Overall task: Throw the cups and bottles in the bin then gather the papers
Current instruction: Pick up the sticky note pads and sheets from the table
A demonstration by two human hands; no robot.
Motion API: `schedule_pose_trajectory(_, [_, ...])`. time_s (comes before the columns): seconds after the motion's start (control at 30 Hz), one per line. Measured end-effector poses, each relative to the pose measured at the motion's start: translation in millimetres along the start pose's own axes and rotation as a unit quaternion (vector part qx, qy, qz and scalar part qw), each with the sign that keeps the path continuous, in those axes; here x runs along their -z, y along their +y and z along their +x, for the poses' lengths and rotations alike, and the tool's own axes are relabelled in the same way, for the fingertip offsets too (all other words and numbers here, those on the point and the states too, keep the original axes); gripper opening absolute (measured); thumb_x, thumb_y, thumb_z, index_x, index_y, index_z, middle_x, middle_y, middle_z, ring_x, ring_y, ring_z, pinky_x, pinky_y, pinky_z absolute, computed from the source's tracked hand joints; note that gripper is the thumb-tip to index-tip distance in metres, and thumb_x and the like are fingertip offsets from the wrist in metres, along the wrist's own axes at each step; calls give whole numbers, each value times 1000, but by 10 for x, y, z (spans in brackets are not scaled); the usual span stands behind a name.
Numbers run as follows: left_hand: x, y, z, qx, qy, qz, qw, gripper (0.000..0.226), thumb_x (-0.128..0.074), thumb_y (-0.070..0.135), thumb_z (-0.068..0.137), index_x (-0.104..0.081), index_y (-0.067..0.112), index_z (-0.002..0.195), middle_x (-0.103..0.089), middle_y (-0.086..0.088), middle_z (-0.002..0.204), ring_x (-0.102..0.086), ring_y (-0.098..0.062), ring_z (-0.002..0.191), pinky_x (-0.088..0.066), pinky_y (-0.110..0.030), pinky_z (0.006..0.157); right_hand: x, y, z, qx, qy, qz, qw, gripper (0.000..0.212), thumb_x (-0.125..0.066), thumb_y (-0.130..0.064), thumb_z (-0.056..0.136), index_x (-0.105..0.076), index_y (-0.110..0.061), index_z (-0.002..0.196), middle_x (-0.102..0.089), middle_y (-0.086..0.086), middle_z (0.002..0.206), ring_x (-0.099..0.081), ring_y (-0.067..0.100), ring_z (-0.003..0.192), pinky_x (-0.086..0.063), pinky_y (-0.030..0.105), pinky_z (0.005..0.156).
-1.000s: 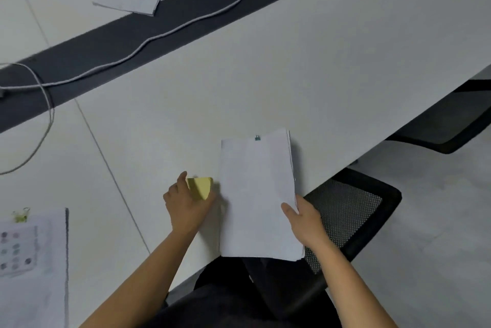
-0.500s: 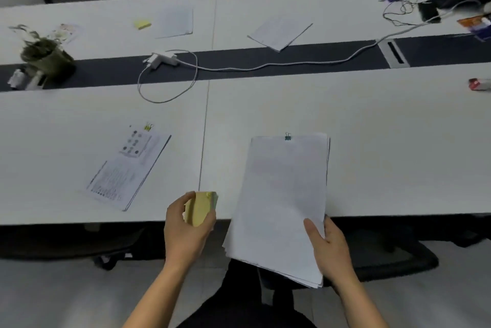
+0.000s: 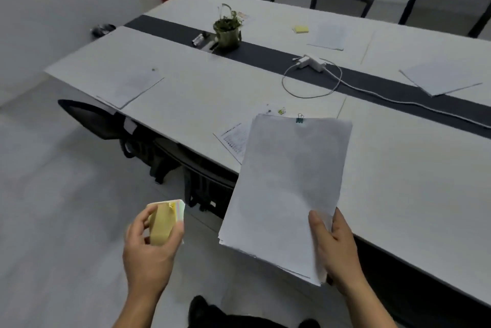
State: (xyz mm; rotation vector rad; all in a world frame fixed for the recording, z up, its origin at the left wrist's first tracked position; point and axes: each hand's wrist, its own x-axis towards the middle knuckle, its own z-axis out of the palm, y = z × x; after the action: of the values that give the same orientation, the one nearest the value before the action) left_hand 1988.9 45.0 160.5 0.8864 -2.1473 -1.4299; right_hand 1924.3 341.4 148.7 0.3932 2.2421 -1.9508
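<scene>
The long white table with a dark centre strip runs from ten o'clock to four. Grey floor at eight leaves walking room. At five, the thick stack of white paper sheets hangs over the table's near edge. The right hand pinches its lower right corner, thumb on top. It looks light but floppy, and is likely to fan unless supported beneath. A printed white sheet lies at its ten o'clock, and a plain white sheet lies farther off, near the edge. At seven, the left hand grips a yellow sticky-note pad.
</scene>
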Motion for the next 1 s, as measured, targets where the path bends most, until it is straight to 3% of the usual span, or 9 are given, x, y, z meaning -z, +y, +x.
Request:
schedule_pose_trajectory(0.1, [449, -223, 382, 9, 30, -23, 999, 49, -84, 20, 74, -61, 47, 108, -58, 6, 118, -65, -21, 91, -50, -15, 58, -757, -148, 29, 12, -18, -17, 1000, 30, -59, -27, 98, -59, -32, 128, -70, -16, 116, -66, 5, 107, -52, 36, 96])
schedule_pose_trajectory(0.17, [822, -415, 680, 26, 46, -31, 998, 50, -87, 24, 71, -61, 46, 108, -58, 7, 118, -66, -19, 92, -50, -13, 58, -1328, -206, 26, 15, -34, -29, 999, 28, -60, -26, 98, -61, -31, 125, -71, -15, 115, -67, 7, 106, -52, 40, 98])
schedule_pose_trajectory(0.27, [1409, -631, 1192, 21, 73, -43, 996, 56, -81, 48, 58, -62, 44, 111, -58, 10, 118, -67, -15, 91, -57, -32, 70, -2200, -345, 10, 16, -56, -15, 998, 21, -58, -22, 98, -62, -31, 117, -71, -16, 107, -68, -5, 91, -54, 14, 75])
schedule_pose_trajectory(0.33, [1758, -746, 1533, 21, 89, -43, 995, 60, -77, 53, 55, -61, 43, 112, -58, 13, 117, -68, -17, 91, -59, -43, 73, -2720, -498, 21, 21, -72, -22, 997, 20, -58, -22, 99, -63, -34, 113, -71, -15, 108, -68, -3, 93, -52, 10, 71])
schedule_pose_trajectory(0.43, [2149, -761, 2089, 13, 106, -50, 993, 63, -75, 59, 50, -60, 44, 110, -60, 10, 120, -67, -8, 91, -57, -35, 72, -3360, -734, 64, 22, -88, -19, 996, 23, -60, -27, 98, -64, -44, 113, -73, -12, 110, -70, 14, 104, -55, 42, 93])
schedule_pose_trajectory(0.53, [2336, -713, 2642, -11, 102, -41, 994, 59, -77, 53, 56, -61, 42, 111, -60, 8, 118, -62, 5, 90, -57, -36, 75, -3854, -900, 192, 33, -91, -15, 995, 23, -60, -30, 98, -63, -45, 115, -73, -12, 112, -70, 15, 105, -52, 50, 97])
schedule_pose_trajectory(0.63, [2380, -732, 3252, -39, 105, -36, 993, 55, -78, 46, 60, -62, 39, 113, -60, 7, 119, -60, 2, 99, -57, -40, 81, -4353, -993, 450, 35, -85, -2, 996, 26, -61, -32, 96, -63, -42, 120, -72, -13, 115, -68, 13, 108, -50, 51, 99])
schedule_pose_trajectory(0.8, [2374, -814, 4424, -63, 113, -31, 991, 60, -77, 57, 55, -62, 42, 110, -60, 8, 122, -59, 3, 104, -55, -28, 80, -5343, -1048, 1199, 31, -93, 36, 994, 26, -59, -24, 97, -64, -34, 121, -73, -13, 112, -69, 10, 106, -51, 41, 95])
schedule_pose_trajectory(1.0, [2580, -543, 5958, -79, 142, -19, 987, 61, -90, 53, 53, -63, 42, 107, -61, 6, 126, -62, -14, 108, -54, -18, 79, -6808, -1620, 2188, 21, -129, 64, 989, 23, -59, -24, 98, -63, -34, 119, -73, -16, 109, -69, 8, 105, -53, 34, 89])
